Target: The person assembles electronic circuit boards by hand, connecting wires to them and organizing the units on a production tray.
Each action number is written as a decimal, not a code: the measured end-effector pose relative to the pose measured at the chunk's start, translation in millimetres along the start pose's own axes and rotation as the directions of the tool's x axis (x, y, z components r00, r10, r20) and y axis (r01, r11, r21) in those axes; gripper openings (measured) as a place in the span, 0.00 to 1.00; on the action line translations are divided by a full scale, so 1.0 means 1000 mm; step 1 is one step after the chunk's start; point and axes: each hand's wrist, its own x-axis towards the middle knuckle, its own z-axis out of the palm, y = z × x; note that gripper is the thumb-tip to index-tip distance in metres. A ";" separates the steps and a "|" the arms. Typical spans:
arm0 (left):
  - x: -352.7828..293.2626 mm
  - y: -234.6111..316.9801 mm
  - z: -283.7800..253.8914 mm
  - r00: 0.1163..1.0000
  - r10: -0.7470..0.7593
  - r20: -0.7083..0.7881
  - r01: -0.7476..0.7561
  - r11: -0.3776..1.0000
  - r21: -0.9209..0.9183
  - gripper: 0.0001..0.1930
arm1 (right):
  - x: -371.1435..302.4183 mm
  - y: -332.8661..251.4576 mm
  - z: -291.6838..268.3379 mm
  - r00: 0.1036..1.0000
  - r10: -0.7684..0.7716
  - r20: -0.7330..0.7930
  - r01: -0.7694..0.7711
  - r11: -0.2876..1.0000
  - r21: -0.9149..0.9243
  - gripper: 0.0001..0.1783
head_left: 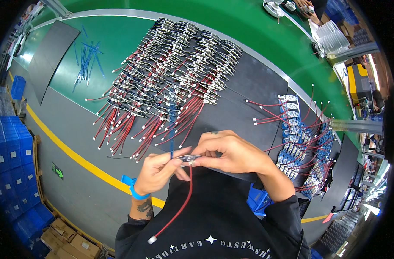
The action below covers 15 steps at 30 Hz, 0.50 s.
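Observation:
In front of my chest, a small oval circuit board (189,158) is pinched between the fingertips of both hands. My left hand (158,170) grips its left end, and my right hand (233,152) holds the right end with thumb and forefinger. From the board a red and black cable (189,194) hangs down over my dark shirt, ending in a white plug (152,239). A thin blue strip (172,138) rises from my left fingertips; whether they hold it, I cannot tell. Beyond my hands lie rows of similar boards (171,64) with red cables trailing toward me.
Several loose blue strips (89,58) lie on the green tabletop at the left, beside a dark mat (54,56). To the right, more white boards (289,116) with red wires sit in blue holders. Blue crates (13,151) are stacked at far left. Another person's hands (309,11) show at top right.

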 end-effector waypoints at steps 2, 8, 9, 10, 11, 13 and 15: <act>0.008 0.012 0.006 1.000 0.011 0.001 -0.011 0.945 0.326 0.14 | -0.004 -0.002 -0.004 1.000 -0.021 -0.017 0.019 0.994 -0.110 0.08; 0.012 0.006 0.000 0.901 0.201 0.385 -0.399 0.733 0.550 0.25 | -0.010 -0.009 -0.014 0.985 0.100 0.138 -0.099 0.995 -0.013 0.07; 0.011 0.003 0.003 0.876 0.256 0.408 -0.449 0.741 0.499 0.25 | -0.010 -0.005 -0.014 0.987 0.041 0.156 -0.048 0.998 0.046 0.07; 0.010 0.001 0.005 0.849 0.311 0.427 -0.497 0.745 0.446 0.25 | -0.011 -0.002 -0.014 0.985 -0.019 0.172 0.001 0.994 0.105 0.08; 0.009 -0.002 0.004 0.840 0.317 0.440 -0.499 0.769 0.399 0.23 | -0.011 0.001 -0.013 0.985 -0.021 0.171 0.003 0.994 0.106 0.08; 0.004 -0.005 0.006 0.859 0.303 0.413 -0.441 0.847 0.296 0.22 | -0.011 0.006 -0.011 0.976 -0.058 0.211 0.006 0.971 0.239 0.09; 0.000 -0.008 0.009 0.876 0.287 0.387 -0.378 0.907 0.185 0.22 | -0.010 0.009 -0.007 0.975 -0.057 0.214 0.000 0.965 0.261 0.08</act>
